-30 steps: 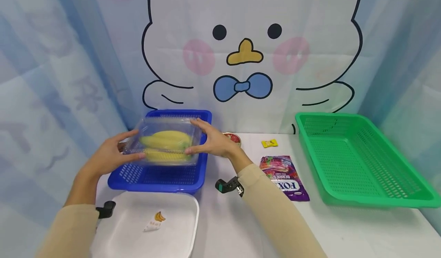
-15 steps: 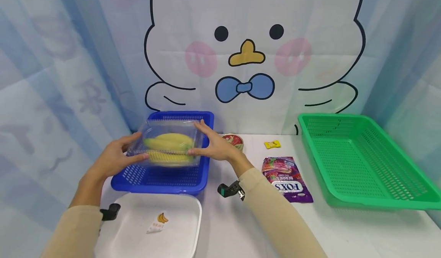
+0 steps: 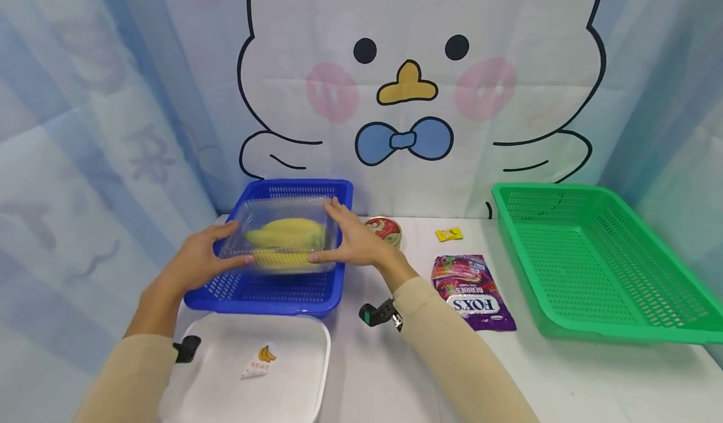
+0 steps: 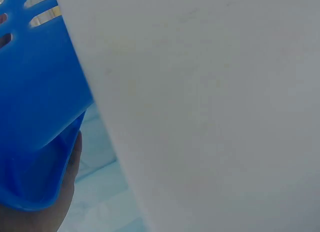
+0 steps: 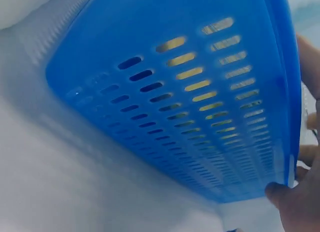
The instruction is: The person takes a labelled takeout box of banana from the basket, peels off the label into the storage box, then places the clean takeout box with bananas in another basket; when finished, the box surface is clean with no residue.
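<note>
A clear plastic box (image 3: 288, 206) with yellow, banana-like fruit (image 3: 290, 233) inside is held between both hands, within the outline of the blue basket (image 3: 271, 294) in the head view. My left hand (image 3: 198, 261) grips its left end, thumb at the front and fingers behind. At the right end, my right hand (image 3: 358, 238) spreads thumb and fingers round the corner. Through the slots of the blue basket (image 5: 150, 86) some yellow shows in the right wrist view. The left wrist view has part of a hand (image 4: 57, 209) beyond the basket's rim; the box is mostly hidden there.
In front of the basket stands a white tub (image 3: 294, 354) with a banana sticker (image 3: 260, 361). Rightward lie a round red tin (image 3: 385, 230), a small yellow packet (image 3: 449, 235) and a purple FOX'S candy bag (image 3: 473, 292). A green basket (image 3: 522, 272) sits at far right.
Both hands have shifted slightly to the right with the plastic box, which now sits a little lower against the blue basket. The other things stay put; the head view has moved slightly.
</note>
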`<control>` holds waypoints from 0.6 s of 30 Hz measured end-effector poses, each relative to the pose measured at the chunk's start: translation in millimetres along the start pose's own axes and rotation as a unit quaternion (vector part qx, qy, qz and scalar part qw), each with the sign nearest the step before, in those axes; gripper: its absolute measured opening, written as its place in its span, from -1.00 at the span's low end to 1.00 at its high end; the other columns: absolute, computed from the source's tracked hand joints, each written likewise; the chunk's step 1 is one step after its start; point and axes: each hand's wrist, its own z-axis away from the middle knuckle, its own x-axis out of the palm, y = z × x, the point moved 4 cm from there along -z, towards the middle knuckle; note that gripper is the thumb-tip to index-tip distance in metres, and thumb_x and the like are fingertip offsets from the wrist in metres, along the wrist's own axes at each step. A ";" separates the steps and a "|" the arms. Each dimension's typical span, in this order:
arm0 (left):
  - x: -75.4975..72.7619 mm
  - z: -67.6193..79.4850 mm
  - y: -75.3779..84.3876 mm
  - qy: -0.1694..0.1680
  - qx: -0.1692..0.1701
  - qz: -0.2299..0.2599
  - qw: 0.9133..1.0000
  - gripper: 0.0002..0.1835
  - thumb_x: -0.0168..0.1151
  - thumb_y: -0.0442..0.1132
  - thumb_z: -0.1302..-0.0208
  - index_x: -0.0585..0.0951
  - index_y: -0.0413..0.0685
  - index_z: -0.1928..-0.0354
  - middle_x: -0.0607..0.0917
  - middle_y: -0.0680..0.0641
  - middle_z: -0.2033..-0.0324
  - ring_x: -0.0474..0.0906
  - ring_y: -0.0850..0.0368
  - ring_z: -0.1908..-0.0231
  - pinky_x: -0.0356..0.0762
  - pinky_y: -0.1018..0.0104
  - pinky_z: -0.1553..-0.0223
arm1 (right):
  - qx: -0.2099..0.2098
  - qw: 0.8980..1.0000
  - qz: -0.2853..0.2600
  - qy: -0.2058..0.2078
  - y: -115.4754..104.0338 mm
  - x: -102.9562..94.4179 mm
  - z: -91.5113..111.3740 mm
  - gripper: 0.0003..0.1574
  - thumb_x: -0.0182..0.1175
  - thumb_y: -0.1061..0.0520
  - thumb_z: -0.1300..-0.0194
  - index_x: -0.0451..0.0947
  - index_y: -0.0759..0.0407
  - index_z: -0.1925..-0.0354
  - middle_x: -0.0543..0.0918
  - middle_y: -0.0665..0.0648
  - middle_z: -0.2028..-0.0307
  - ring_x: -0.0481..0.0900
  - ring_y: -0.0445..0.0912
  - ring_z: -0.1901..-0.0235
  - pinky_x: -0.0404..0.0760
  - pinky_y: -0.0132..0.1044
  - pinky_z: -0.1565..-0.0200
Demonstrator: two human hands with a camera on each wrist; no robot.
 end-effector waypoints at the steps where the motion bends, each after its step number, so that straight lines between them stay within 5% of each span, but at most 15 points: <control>1: 1.0 -0.4 0.8 0.001 -0.001 -0.001 1.000 0.10 0.45 0.26 -0.19 0.24 -0.33 -0.53 0.25 -0.48 -0.47 0.11 -0.55 -0.45 0.12 -0.47 -0.37 | 0.002 1.000 0.006 0.000 1.2 0.2 1.0 0.50 0.47 -0.36 -0.12 -0.22 -0.01 -0.67 -0.28 0.19 -0.66 -0.31 0.11 -0.64 -0.09 0.22 -0.54; 11: 14.0 -3.6 2.2 -0.021 -0.001 0.019 1.000 0.08 0.44 0.24 -0.22 0.25 -0.40 -0.50 0.28 -0.52 -0.43 0.13 -0.55 -0.44 0.12 -0.50 -0.35 | 0.029 0.999 0.029 -0.008 5.1 3.4 4.5 0.32 0.46 -0.32 -0.12 0.05 0.06 -0.62 -0.14 0.22 -0.62 -0.15 0.17 -0.60 0.21 0.27 -0.46; 18: 11.0 -4.2 0.8 -0.018 0.017 0.014 1.000 -0.01 0.34 0.22 -0.33 0.27 -0.42 -0.48 0.28 -0.53 -0.43 0.12 -0.55 -0.44 0.12 -0.50 -0.36 | 0.039 0.997 0.067 -0.025 3.8 3.5 2.4 0.25 0.39 -0.37 -0.18 0.09 0.04 -0.61 -0.09 0.19 -0.62 -0.17 0.12 -0.61 0.15 0.25 -0.49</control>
